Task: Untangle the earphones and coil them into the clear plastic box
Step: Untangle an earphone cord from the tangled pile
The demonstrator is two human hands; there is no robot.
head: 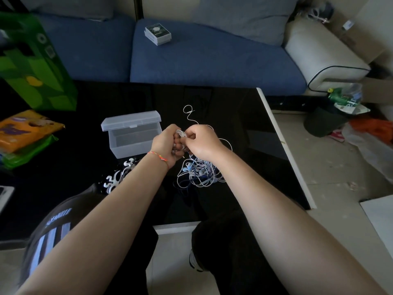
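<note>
Head view had both hands up over the black counter (244,116), working the same bit of white cable: the left hand (164,144) was curled tight round a small wound bundle of cord, and the right hand (201,141) had its fingers (188,136) pinched together on a strand right against that bundle. Below the hands, the tangle of earphones (200,171) sat in a loose white and blue heap on the counter, and a free end (188,111) curled away beyond the knuckles, well clear of everything. The clear plastic box (131,135) stood open just beside the left hand, lid tipped back, nothing visible inside. Trouble looked likely from that heap: a hard pull on the pinched strand could have cinched the knots tighter or dragged the whole mass up off the counter. The wound bundle could also have sprung loose if the left grip eased, and a swinging cord might have nudged the light box aside.
</note>
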